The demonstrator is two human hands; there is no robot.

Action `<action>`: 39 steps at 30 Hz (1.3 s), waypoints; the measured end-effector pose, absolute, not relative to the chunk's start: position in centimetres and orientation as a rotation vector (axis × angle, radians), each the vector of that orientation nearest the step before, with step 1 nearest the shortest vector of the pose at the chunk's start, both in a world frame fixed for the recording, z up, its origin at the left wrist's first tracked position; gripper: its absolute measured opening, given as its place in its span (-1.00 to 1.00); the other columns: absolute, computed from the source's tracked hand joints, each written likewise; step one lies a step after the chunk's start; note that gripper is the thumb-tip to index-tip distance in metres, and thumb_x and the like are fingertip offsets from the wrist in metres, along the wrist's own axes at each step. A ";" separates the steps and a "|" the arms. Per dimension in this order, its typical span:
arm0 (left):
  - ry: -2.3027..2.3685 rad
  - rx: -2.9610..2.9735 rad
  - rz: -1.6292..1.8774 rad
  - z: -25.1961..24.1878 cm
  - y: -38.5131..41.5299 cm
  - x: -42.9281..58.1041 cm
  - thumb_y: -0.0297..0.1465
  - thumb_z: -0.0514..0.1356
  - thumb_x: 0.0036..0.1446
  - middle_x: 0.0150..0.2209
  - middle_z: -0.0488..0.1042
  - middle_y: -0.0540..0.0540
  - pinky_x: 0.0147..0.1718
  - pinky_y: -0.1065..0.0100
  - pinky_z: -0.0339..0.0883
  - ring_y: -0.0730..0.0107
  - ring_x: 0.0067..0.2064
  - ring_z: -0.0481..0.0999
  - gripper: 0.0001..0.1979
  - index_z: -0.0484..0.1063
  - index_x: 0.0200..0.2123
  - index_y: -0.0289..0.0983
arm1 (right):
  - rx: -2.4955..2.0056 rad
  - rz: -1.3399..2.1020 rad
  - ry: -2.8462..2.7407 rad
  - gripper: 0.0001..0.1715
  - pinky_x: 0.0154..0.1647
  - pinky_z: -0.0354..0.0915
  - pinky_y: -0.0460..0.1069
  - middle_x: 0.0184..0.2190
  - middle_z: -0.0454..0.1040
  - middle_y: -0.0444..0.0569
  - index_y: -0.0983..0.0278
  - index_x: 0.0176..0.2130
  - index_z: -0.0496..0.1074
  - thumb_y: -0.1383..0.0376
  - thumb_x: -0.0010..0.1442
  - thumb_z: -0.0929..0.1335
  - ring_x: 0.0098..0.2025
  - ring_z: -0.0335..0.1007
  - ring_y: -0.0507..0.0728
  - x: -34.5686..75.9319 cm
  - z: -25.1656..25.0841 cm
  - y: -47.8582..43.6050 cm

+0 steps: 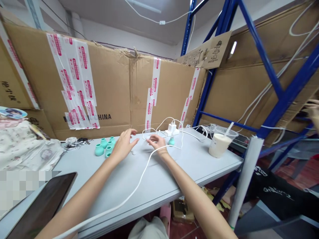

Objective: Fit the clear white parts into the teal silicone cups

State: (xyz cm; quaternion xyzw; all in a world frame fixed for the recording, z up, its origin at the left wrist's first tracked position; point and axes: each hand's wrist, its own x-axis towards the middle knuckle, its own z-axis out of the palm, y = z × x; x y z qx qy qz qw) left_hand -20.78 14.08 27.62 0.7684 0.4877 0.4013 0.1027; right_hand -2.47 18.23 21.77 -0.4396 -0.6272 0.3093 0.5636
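Observation:
My left hand (124, 144) hovers over the grey table (154, 179) with its fingers apart and nothing in it. Several small teal bottle-shaped pieces (104, 146) stand just left of it, and a small white piece (134, 152) lies under its fingertips. My right hand (156, 142) rests a little to the right, fingers curled over white cable (149, 134). Whether it holds the cable is not visible. One more teal piece (171, 141) stands beside that hand. A white charger block (172, 128) sits behind it, with cables leading off.
A plastic cup of milky drink with a straw (220, 142) stands near the table's right edge. A dark tablet (42, 205) lies at the front left, with patterned cloth (25, 146) behind it. Taped cardboard walls (112, 93) close the back. Blue shelving (276, 99) rises at the right, where another person's hand (312, 111) shows.

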 end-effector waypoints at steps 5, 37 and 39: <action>1.079 1.791 1.236 26.0 15.5 -20.1 -0.07 0.10 0.03 -0.17 0.46 -0.24 -0.35 0.37 0.31 0.35 -0.30 0.45 -0.42 0.34 -0.04 -0.41 | -0.709 0.915 -1.463 -0.60 -0.26 0.41 -0.01 -0.31 0.48 0.04 0.34 -0.27 0.36 0.17 -0.09 0.42 -0.24 0.44 0.11 -5.6 26.6 16.7; 1.245 2.205 1.776 23.2 15.7 -20.0 -0.26 0.23 0.00 -0.31 0.51 -0.08 -0.53 0.48 0.27 0.45 -0.36 0.42 -0.75 0.53 -0.28 -0.28 | -0.660 1.271 -1.411 -0.64 -0.59 0.02 -0.20 -0.44 0.26 -0.13 0.32 -0.43 0.21 0.14 -0.05 0.40 -0.43 0.13 -0.07 -4.4 23.8 17.7; 1.215 2.139 1.831 22.7 15.8 -19.6 -0.28 0.24 -0.02 -0.31 0.52 -0.09 -0.51 0.47 0.31 0.44 -0.37 0.45 -0.76 0.53 -0.29 -0.28 | -0.675 1.275 -1.439 -0.64 -0.61 0.05 -0.21 -0.44 0.25 -0.12 0.32 -0.45 0.22 0.15 -0.07 0.41 -0.42 0.14 -0.06 -4.0 23.6 17.9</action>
